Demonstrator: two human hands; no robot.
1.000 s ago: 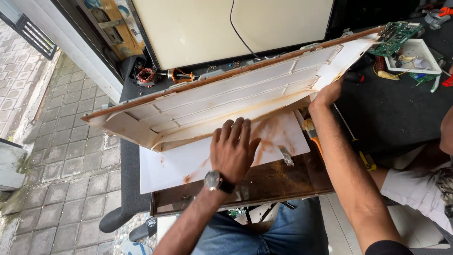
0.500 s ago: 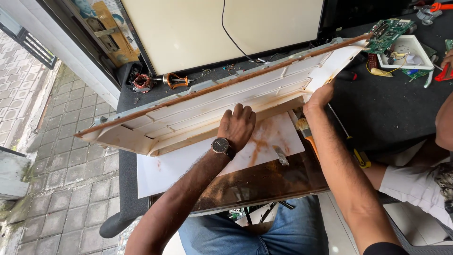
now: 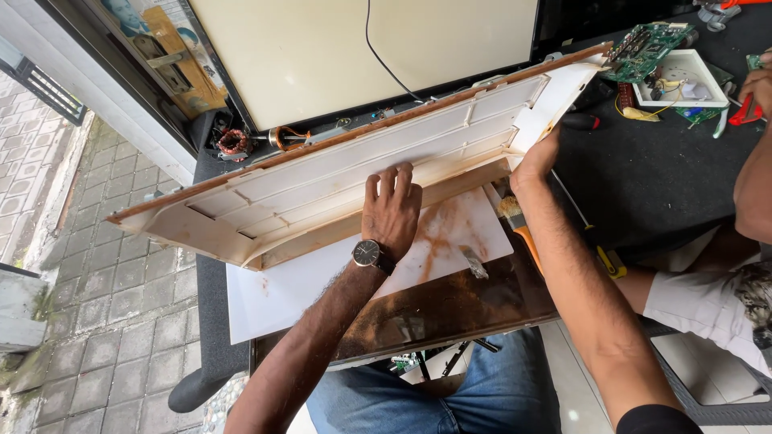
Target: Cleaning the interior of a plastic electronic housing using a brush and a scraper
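— Pressing flat, was it? How did the left hand (image 3: 392,207) sit?

— Fingers spread, palm down on the ribbed white panel (image 3: 354,173), a wristwatch (image 3: 368,254) on that wrist. It clamped nothing; it only lay on the surface.

— And the right hand (image 3: 537,157)?

— It curled around the panel's right end, near the corner, thumb side under the edge as far as could be seen. So the two hands were well apart, one mid-panel, one at the end.

— Where was the panel itself?

— Tilted up on its long edge above a white, rust-stained sheet (image 3: 338,277) lying on a glossy dark screen panel (image 3: 450,301) over the black table (image 3: 667,181).

— How far along did the work look?

— The panel was already lifted clear of the sheet beneath, but not yet set aside. A paintbrush (image 3: 515,217) lay just beside the right forearm, a circuit board (image 3: 651,48) and a white tray (image 3: 687,76) further right, near another person's hand (image 3: 756,84).
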